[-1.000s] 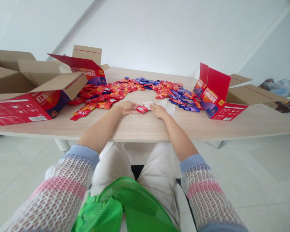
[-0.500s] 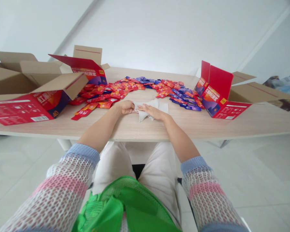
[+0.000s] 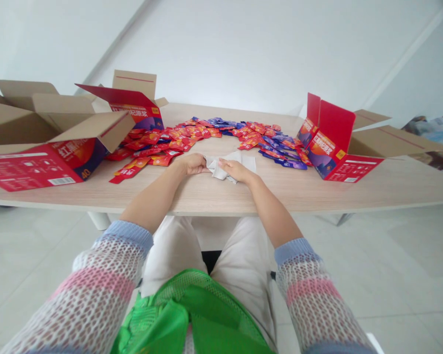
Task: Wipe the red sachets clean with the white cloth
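Note:
A thin, pale grey-white cloth lies crumpled on the table in front of me. At its left edge my left hand is closed, with the edge of the cloth running in at the fingers. My right hand bears on the middle of the cloth, its fingers bunching the fabric into folds. Its fingertips are partly lost in those folds. Beyond both hands, red and purple sachets lie heaped in an arc.
Open red cartons stand on the pale wood table: a near-left carton, a back-left carton and a right carton, flaps spread. More purple sachets lie beside the right carton. A white wall rises behind the table.
My right hand's fingers, flat on the cloth before, have drawn in and gathered it into folds. The cloth's front corner has been pulled up. My left hand has hardly moved.

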A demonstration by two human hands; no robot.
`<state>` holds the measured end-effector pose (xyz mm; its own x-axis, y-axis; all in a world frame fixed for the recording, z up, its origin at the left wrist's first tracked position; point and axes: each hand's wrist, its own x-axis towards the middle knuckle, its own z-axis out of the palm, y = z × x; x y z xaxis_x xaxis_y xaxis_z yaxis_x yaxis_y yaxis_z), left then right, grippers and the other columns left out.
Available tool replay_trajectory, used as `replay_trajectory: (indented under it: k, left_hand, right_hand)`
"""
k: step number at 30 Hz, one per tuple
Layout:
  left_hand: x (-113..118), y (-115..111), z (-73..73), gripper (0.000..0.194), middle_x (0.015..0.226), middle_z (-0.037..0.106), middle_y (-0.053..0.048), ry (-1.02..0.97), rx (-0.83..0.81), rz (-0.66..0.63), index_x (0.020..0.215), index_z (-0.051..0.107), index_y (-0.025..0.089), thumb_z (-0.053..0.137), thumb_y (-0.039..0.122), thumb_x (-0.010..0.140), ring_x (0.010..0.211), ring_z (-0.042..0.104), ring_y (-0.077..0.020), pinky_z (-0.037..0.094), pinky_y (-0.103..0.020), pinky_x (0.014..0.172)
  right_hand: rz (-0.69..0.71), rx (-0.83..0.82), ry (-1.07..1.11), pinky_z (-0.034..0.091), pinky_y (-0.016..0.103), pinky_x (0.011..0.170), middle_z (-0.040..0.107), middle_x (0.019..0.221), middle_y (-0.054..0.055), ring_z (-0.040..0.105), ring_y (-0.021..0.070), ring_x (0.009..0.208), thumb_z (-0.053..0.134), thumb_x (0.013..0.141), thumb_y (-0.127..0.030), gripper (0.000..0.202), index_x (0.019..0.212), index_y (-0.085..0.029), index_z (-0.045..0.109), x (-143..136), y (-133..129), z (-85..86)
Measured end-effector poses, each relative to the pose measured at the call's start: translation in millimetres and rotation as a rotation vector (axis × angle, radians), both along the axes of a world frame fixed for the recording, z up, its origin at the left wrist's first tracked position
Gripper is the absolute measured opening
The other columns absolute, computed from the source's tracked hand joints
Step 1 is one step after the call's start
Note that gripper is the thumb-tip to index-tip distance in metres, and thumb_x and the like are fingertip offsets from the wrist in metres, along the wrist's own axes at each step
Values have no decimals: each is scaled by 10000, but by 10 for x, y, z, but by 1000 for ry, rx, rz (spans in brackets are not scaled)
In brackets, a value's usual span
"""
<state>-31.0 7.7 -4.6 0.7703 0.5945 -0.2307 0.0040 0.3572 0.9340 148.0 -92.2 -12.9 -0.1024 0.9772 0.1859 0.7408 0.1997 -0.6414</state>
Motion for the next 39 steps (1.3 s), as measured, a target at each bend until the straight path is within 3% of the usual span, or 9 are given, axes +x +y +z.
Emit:
replay_trajectory:
  k: [3, 9, 16, 20, 26, 29, 33, 39]
  left_hand:
    - [-21, 1, 8, 424, 928, 715, -144, 12, 0, -36, 1084, 620, 17, 414, -152, 754, 885, 696, -184, 516, -301, 913]
    - [-43, 38, 2, 388, 961, 709, -183, 11, -8, -58, 1099, 619, -7, 415, -109, 785, 914, 693, -216, 517, -325, 919]
    - [-48, -22, 23, 389, 1003, 695, -196, -21, -27, -81, 1118, 595, -21, 387, -107, 801, 948, 683, -223, 507, -327, 931]
    - [-81, -4, 19, 333, 1051, 659, -233, -70, -94, -59, 1113, 546, -32, 409, -96, 817, 976, 673, -244, 511, -370, 926]
    - [-90, 45, 4, 306, 961, 668, -179, -55, -147, -5, 1091, 517, 11, 394, -95, 831, 933, 685, -224, 519, -372, 906]
    - [-80, 60, -25, 301, 939, 681, -171, -57, -119, -74, 1079, 553, 7, 391, -77, 839, 885, 693, -207, 532, -336, 870]
    - [-78, 88, -72, 300, 931, 695, -166, -82, -82, -80, 1072, 575, 20, 390, -56, 848, 866, 694, -201, 525, -341, 872]
    - [-88, 85, -56, 267, 938, 698, -162, -70, -104, -89, 1066, 571, 21, 423, -38, 852, 911, 683, -215, 496, -362, 920]
  right_hand:
    - [-68, 15, -138, 288, 311, 1073, 424, 1437, 152, 388, 215, 1333, 274, 948, -565, 652, 1382, -113, 453, 42, 34, -15]
    - [-243, -41, -375, 376, 338, 985, 557, 1316, 143, 524, 250, 1205, 171, 991, -466, 564, 1294, -165, 540, 165, 20, 42]
    - [-299, -49, -462, 377, 394, 993, 562, 1296, 182, 521, 294, 1205, 124, 982, -475, 626, 1293, -143, 553, 241, 20, 33]
    - [-228, -53, -467, 316, 404, 1062, 495, 1386, 131, 394, 283, 1324, 148, 975, -505, 610, 1382, -189, 475, 251, 6, 18]
    - [22, 0, -432, 205, 460, 1135, 316, 1511, -17, 173, 300, 1419, 263, 933, -591, 616, 1460, -282, 340, 154, -79, 42]
    - [110, 2, -404, 158, 549, 1127, 230, 1542, -18, 104, 309, 1432, 345, 903, -607, 645, 1473, -310, 287, 43, -123, 74]
    - [168, -2, -388, -16, 683, 1065, 202, 1548, -6, 54, 324, 1435, 463, 855, -606, 681, 1461, -358, 275, -53, -176, 124]
    - [247, 46, -345, -51, 704, 1037, 243, 1534, 4, 67, 310, 1435, 503, 878, -501, 616, 1445, -371, 300, -6, -157, 99]
